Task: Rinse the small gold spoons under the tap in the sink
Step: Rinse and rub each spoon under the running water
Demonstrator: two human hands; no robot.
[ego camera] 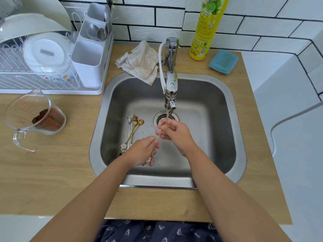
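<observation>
Steel sink (216, 109), tap (170, 91) running. I see left hand (143, 151) and right hand (174, 132) pinching one gold spoon (161, 128) (others (134, 126) lie beside).

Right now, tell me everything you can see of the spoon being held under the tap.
The spoon is small, thin and gold, metal by its look. Its bowl sits in the thin stream from the tap, above the drain of the steel sink, pinched by the right hand's fingers. The slim stem slants down-left into the left hand, which grips its lower end; a white flower-like ornament shows below that hand. The bowl is mostly hidden by fingers and water.
</observation>
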